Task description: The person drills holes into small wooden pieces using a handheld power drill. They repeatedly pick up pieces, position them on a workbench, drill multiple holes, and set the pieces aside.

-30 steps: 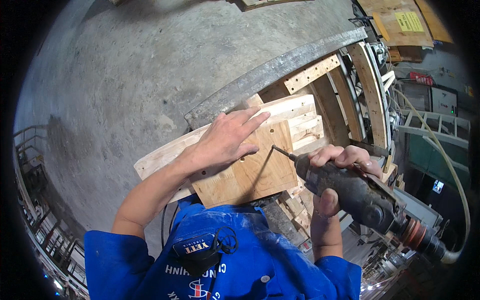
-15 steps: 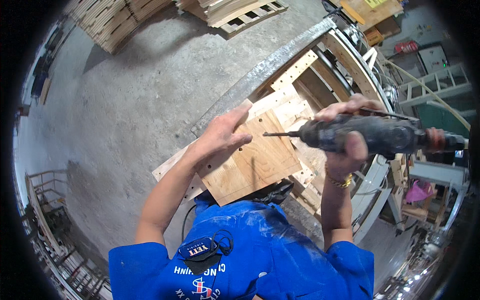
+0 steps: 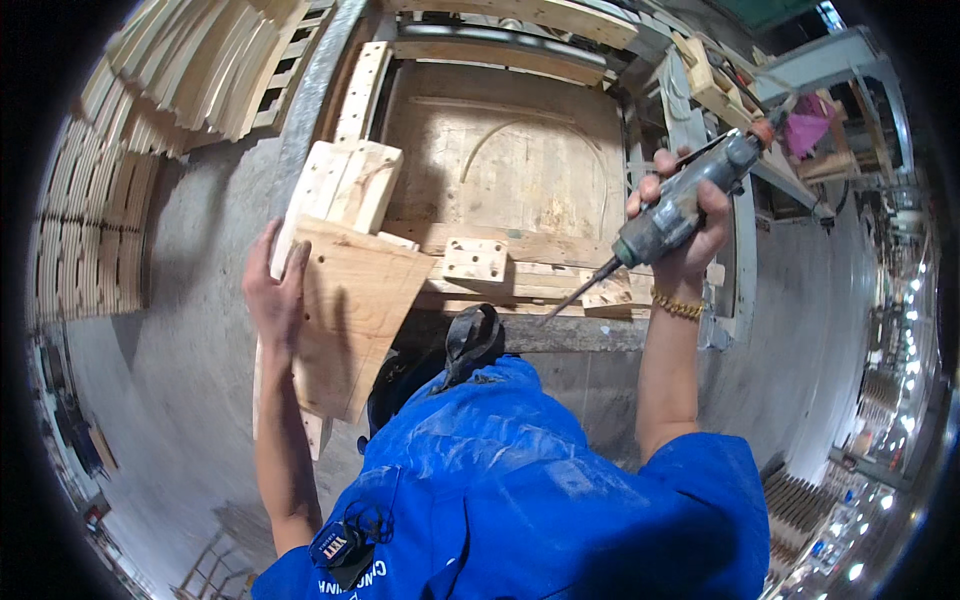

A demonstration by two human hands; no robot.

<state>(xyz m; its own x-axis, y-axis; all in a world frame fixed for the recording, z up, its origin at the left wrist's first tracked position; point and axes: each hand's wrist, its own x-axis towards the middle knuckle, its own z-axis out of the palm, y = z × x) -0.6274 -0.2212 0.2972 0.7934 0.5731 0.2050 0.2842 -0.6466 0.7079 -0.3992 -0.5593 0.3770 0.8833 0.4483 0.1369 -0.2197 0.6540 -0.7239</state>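
My left hand (image 3: 274, 305) grips the left edge of a flat wooden board (image 3: 360, 305), its thumb along the top by a drilled hole. The board lies over paler wooden pieces that stick out beyond it. In my right hand (image 3: 697, 240) is a dark power drill (image 3: 664, 218), held off to the right with my fingers wrapped round its body. Its long thin bit points down and left, apart from the board. A small wooden block with several holes (image 3: 474, 260) sits just right of the board.
A wooden-topped bench (image 3: 540, 170) with a metal frame stretches ahead, and a thin curved strip (image 3: 470, 150) lies on it. Thick drilled timber (image 3: 350, 185) rests at its left side. Stacked wooden slats (image 3: 95, 220) stand at the far left. A pink bag (image 3: 808, 128) hangs beyond the drill.
My view has turned right. The drill, earlier with its bit close over the board, is now away to the right and tilted down. My left hand stays on the board.
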